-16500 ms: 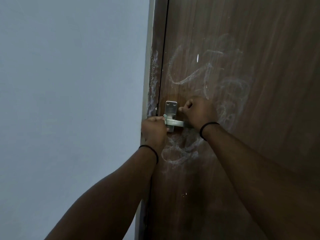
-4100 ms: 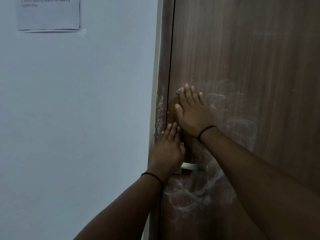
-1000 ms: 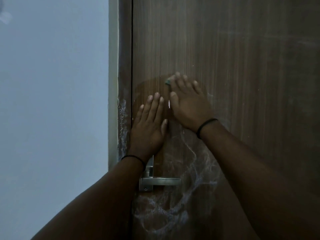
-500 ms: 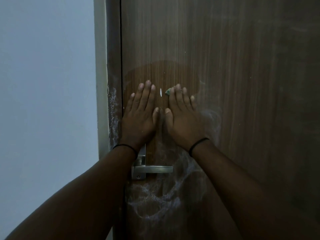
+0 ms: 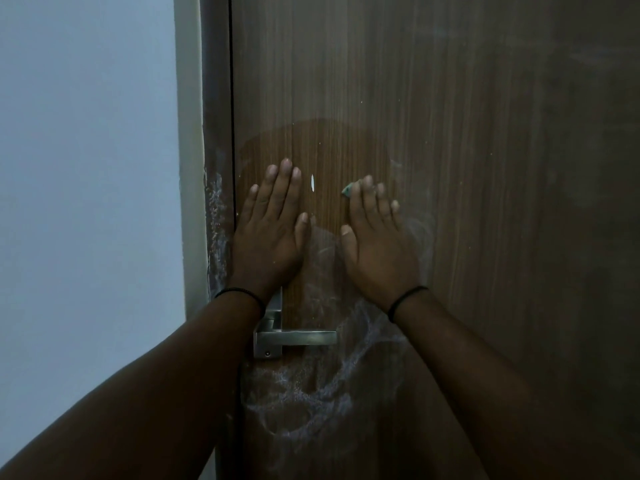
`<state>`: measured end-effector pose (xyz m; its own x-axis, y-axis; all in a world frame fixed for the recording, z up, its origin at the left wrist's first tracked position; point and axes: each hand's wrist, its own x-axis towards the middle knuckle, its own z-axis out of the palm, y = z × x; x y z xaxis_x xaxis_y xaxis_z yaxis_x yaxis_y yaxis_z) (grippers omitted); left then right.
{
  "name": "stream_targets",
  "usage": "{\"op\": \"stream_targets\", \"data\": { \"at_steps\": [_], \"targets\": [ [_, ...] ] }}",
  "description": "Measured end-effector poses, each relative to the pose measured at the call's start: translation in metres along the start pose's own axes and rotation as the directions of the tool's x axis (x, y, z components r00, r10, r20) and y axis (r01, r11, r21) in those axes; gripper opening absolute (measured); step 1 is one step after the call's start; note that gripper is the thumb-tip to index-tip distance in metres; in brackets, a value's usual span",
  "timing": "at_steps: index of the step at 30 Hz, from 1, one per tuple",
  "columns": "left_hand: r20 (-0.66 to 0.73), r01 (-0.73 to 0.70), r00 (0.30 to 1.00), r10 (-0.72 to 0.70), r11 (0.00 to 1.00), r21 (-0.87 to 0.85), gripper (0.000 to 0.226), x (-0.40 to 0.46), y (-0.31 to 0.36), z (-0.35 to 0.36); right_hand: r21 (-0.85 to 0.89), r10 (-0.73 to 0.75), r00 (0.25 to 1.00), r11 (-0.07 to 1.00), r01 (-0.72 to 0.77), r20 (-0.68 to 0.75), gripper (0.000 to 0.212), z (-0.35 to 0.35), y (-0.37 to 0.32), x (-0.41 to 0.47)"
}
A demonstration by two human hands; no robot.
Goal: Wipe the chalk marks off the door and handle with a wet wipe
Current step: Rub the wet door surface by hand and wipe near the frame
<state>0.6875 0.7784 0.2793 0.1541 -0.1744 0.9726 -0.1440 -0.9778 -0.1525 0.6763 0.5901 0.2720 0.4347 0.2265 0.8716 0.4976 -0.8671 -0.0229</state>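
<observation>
A brown wood-grain door (image 5: 467, 140) fills the right of the view. My left hand (image 5: 268, 233) lies flat on it with straight fingers, just above the metal handle (image 5: 298, 338). My right hand (image 5: 377, 244) presses flat beside it, with a greenish corner of the wet wipe (image 5: 347, 190) peeking out by its index fingertip. A darker damp patch spreads above both hands. White chalk marks (image 5: 332, 386) swirl below the handle and along the door frame (image 5: 216, 220).
A pale blue-grey wall (image 5: 90, 202) lies left of the frame. A small white fleck (image 5: 312, 183) sits on the door between my hands. My forearms cross the lower part of the view.
My right hand with the wipe has slid rightward away from my left hand, widening the gap between them. The left hand has stayed flat on the door.
</observation>
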Motion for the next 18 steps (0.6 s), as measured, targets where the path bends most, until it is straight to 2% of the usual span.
{"op": "stream_targets", "data": {
  "at_steps": [3,8,11,15,18],
  "targets": [
    [0.002,0.005,1.000,-0.005,1.000,-0.001,0.061,0.000,-0.001,-0.001,-0.050,-0.005,1.000,0.999,0.006,0.020,0.061,0.002,0.013,-0.022],
    [0.015,0.010,1.000,-0.009,1.000,-0.016,0.061,0.000,0.000,-0.002,0.008,0.160,0.984,0.987,-0.160,-0.082,0.061,-0.020,0.022,0.024],
    [0.014,0.012,1.000,-0.011,1.000,-0.016,0.061,0.000,0.000,-0.001,0.025,0.121,0.989,0.993,-0.120,-0.081,0.063,-0.019,0.009,0.041],
    [0.017,0.010,1.000,-0.010,1.000,-0.013,0.062,0.000,0.000,-0.001,-0.017,-0.023,1.000,1.000,0.023,0.008,0.063,-0.003,0.010,0.000],
    [0.024,0.016,1.000,-0.015,1.000,-0.012,0.062,0.000,0.000,-0.001,-0.059,0.021,1.000,0.998,-0.022,-0.005,0.060,-0.009,0.030,-0.011]
  ]
}}
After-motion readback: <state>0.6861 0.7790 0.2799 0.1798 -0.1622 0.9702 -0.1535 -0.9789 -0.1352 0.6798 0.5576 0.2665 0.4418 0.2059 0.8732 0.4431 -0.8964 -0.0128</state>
